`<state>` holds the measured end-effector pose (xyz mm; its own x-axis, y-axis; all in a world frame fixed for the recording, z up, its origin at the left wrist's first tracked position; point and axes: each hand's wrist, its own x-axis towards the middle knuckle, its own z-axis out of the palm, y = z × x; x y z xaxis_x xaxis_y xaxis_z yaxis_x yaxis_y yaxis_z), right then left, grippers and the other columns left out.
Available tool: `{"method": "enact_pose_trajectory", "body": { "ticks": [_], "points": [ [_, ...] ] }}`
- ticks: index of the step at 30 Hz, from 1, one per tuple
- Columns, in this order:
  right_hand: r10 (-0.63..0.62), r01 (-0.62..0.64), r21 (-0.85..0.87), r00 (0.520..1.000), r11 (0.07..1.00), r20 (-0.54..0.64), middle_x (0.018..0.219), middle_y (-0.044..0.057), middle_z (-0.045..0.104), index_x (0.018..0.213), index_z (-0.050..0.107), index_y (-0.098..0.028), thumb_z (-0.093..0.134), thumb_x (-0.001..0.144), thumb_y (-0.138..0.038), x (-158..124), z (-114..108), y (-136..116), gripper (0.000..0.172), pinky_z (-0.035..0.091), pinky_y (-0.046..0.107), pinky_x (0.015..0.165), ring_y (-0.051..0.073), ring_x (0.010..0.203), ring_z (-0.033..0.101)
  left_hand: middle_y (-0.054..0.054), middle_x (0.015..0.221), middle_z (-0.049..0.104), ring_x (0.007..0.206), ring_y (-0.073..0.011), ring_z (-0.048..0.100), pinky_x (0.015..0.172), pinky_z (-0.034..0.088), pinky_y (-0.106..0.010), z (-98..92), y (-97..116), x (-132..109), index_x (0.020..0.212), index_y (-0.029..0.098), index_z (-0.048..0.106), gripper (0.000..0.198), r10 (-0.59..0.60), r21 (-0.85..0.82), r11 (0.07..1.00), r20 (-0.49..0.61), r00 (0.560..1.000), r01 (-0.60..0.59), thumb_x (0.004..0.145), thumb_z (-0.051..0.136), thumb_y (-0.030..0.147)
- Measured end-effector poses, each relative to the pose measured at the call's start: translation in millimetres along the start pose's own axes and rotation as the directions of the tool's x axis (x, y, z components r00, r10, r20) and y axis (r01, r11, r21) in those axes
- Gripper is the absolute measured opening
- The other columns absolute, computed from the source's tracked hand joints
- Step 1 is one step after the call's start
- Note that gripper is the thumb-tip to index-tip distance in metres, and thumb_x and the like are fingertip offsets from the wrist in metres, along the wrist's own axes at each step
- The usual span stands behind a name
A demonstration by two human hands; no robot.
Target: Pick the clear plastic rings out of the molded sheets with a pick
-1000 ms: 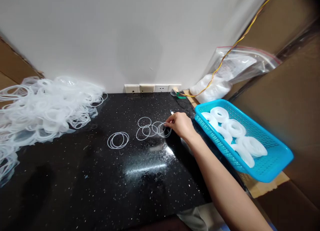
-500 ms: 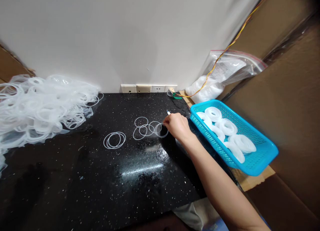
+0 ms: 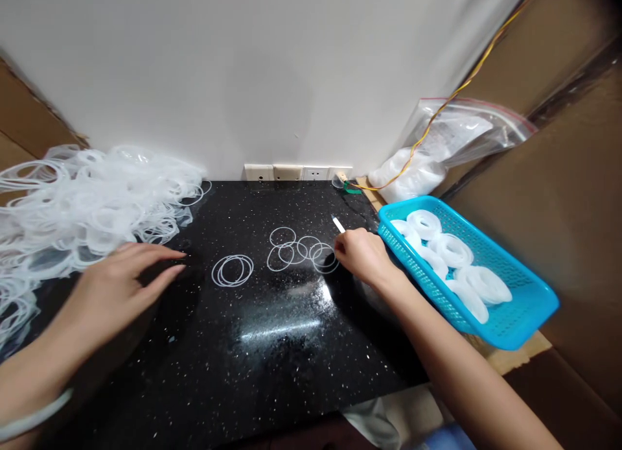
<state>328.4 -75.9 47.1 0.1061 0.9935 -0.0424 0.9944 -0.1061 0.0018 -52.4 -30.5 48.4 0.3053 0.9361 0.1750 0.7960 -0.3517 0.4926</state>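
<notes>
My left hand [image 3: 129, 275] is stretched over the black countertop [image 3: 184, 372], thumb and fingers apart, with nothing between them. Just left of it lies a large heap of translucent white rings [image 3: 107, 207]. To its right, a small bunch of thin rings [image 3: 232, 271] lies overlapped. My right hand [image 3: 362, 255] is closed in a pinch at the right edge of a thin ring [image 3: 324, 268]; whatever its fingertips hold is hidden. More loose rings [image 3: 280, 257] overlap beside that one. A white pen-like stick [image 3: 337, 224] shows just beyond the right hand.
A blue basket [image 3: 522, 320] with several coiled white ring bundles [image 3: 451, 250] stands at the right. Behind it is a clear zip bag [image 3: 461, 129] of white material. Wall sockets [image 3: 315, 172] line the back, and a yellow-red cable [image 3: 427, 129] runs down to them.
My left hand has come into view from the left, fingers spread. My right hand has shifted a little to the right, uncovering more of the pen-like stick. The camera view has turned slightly left.
</notes>
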Motion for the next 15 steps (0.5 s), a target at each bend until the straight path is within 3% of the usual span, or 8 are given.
{"method": "enact_pose_trajectory", "body": {
  "ticks": [2,8,12,15],
  "points": [
    [0.007,-0.007,-0.011,1.0,1.0,-0.002,0.083,0.012,0.072,0.089,0.075,-0.017,0.058,0.081,-0.017,-2,-1,1,0.019,0.043,0.029,0.062,0.024,0.076,0.068,-0.002,0.105,0.066,0.1,-0.0255,0.058,0.092,0.043,-0.038,13.7,13,14,0.099,0.027,0.069,0.029,0.12,0.06,0.99,0.072,0.99,-0.124,0.084,0.058,0.049],
    [-0.056,0.067,0.081,0.99,0.994,-0.131,0.085,0.008,0.071,0.086,0.072,-0.018,0.06,0.086,-0.031,-9,3,-8,0.017,0.04,0.027,0.062,0.021,0.077,0.065,-0.008,0.093,0.066,0.083,-0.0266,0.061,0.074,0.046,-0.035,47.5,24,38,0.091,0.021,0.067,0.037,0.122,0.113,0.983,0.201,0.972,-0.147,0.077,0.061,0.054],
    [-0.267,0.283,0.221,0.958,0.933,-0.102,0.087,0.003,0.069,0.089,0.071,-0.021,0.058,0.087,-0.025,-10,6,-25,0.013,0.04,0.025,0.064,0.016,0.077,0.063,-0.006,0.085,0.064,0.077,-0.0241,0.06,0.069,0.044,-0.033,56.2,23,42,0.079,0.021,0.064,0.02,0.146,0.098,0.98,0.237,0.961,-0.173,0.079,0.054,0.039],
    [-0.428,0.433,0.187,0.901,0.882,-0.064,0.095,0.006,0.066,0.092,0.069,-0.019,0.06,0.085,-0.022,-6,7,-39,0.013,0.041,0.025,0.068,0.017,0.085,0.062,-0.006,0.083,0.064,0.073,-0.0224,0.06,0.067,0.044,-0.032,56.1,25,40,0.077,0.021,0.063,0.02,0.133,0.054,0.987,0.227,0.965,-0.149,0.079,0.051,0.037]
  ]
}}
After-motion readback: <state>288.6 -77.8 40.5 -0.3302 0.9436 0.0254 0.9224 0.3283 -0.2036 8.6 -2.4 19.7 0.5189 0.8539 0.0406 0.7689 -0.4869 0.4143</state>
